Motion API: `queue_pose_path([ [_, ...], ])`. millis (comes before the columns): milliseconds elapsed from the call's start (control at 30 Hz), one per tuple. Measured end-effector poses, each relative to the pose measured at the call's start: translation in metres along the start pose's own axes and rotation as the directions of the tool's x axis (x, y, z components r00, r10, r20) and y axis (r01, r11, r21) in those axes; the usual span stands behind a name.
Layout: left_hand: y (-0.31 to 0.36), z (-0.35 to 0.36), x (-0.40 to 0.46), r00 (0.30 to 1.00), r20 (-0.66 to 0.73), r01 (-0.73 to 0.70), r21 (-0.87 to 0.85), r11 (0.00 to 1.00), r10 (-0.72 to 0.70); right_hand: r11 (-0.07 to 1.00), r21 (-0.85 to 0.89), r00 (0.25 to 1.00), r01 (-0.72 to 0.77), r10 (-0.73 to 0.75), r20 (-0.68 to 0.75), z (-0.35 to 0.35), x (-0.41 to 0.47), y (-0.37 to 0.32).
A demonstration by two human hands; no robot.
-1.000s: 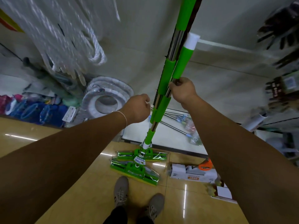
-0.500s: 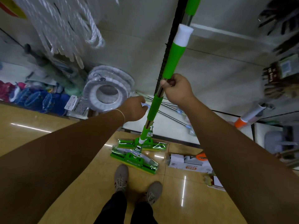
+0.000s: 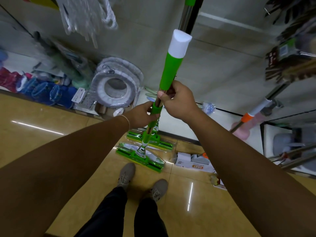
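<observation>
A green mop stands upright in front of me, its handle (image 3: 171, 69) green with a white cap on top. My right hand (image 3: 177, 101) grips the shaft just below the green handle. Lower down, my left hand (image 3: 142, 113) holds the shaft at a green collar (image 3: 156, 111). The mop's flat green head (image 3: 142, 157) rests on the tan floor near my shoes. A second green mop head (image 3: 153, 139), wrapped in plastic, lies just behind it, and another steel pole (image 3: 187, 16) rises behind the handle.
A wall with shelves runs ahead. Wrapped white toilet seats (image 3: 116, 84) lean at its foot, with blue bags (image 3: 51, 93) to the left. A white carton (image 3: 195, 162) lies on the floor at right. An orange-collared pole (image 3: 248, 117) leans at far right. Ropes (image 3: 95, 16) hang above left.
The mop has come lower and nearer to me. My left hand has moved onto the shaft at the green collar. My right hand has stayed below the green handle.
</observation>
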State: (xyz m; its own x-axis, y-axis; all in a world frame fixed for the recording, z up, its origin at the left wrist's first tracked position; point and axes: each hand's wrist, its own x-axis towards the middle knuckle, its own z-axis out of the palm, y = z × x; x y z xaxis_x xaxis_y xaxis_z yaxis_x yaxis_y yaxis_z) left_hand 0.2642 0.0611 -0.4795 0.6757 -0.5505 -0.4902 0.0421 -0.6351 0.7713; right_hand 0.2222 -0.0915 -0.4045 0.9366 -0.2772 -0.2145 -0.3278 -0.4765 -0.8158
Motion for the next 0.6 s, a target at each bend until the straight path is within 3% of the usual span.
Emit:
queue_pose_path([
  [100, -0.006, 0.003, -0.006, 0.999, 0.029, 0.02, -0.064, 0.998, -0.018, 1.0, -0.02, 1.0, 0.0, 0.0, 0.002, 0.002, -0.013, -0.007],
  [233, -0.011, 0.002, -0.012, 0.99, 0.138, 0.018, -0.026, 0.999, -0.014, 1.0, 0.003, 0.998, 0.005, -0.004, -0.061, 0.002, -0.032, -0.013],
  [600, 0.022, -0.025, -0.054, 0.892, 0.406, -0.309, 0.228, 0.923, 0.198, 0.997, -0.074, 0.976, 0.028, -0.043, -0.212, -0.001, -0.115, -0.061],
])
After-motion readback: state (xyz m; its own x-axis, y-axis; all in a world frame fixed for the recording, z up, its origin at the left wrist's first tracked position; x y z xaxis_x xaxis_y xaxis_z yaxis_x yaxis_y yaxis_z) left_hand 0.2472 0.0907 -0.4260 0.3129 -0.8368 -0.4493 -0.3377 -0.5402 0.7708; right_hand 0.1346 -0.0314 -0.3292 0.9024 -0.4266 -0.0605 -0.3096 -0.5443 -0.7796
